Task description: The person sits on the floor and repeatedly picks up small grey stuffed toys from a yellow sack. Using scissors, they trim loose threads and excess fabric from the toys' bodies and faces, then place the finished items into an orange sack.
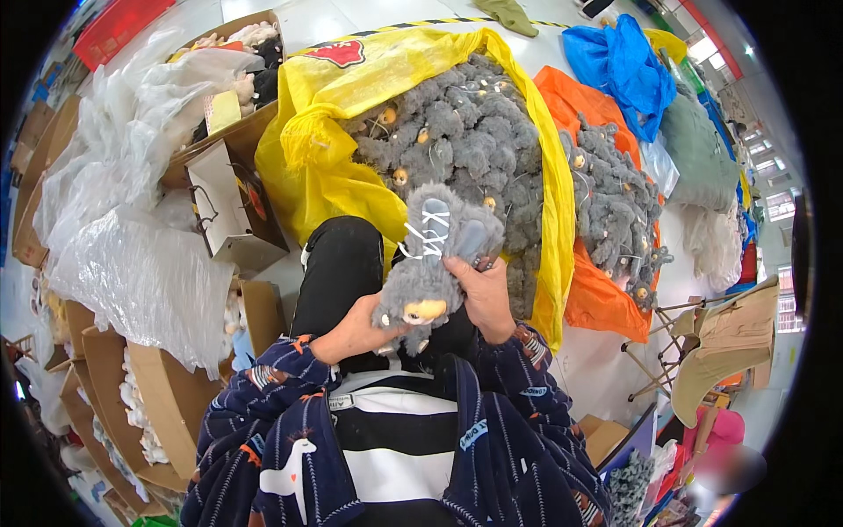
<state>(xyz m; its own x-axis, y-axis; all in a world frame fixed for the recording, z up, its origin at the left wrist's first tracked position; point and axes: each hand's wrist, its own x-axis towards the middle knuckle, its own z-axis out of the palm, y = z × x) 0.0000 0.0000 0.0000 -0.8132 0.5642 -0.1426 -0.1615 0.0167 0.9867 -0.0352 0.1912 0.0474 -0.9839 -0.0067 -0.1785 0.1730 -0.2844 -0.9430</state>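
I see left hand (358, 332) clasping a grey furry plush toy (417, 279) by its head; right hand (485, 294) pinching its body.

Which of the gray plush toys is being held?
The toy between left hand and right hand; the others lie heaped on the yellow bag and orange bag.

A tan fabric chair (725, 351) stands on pale flooring (587, 356).
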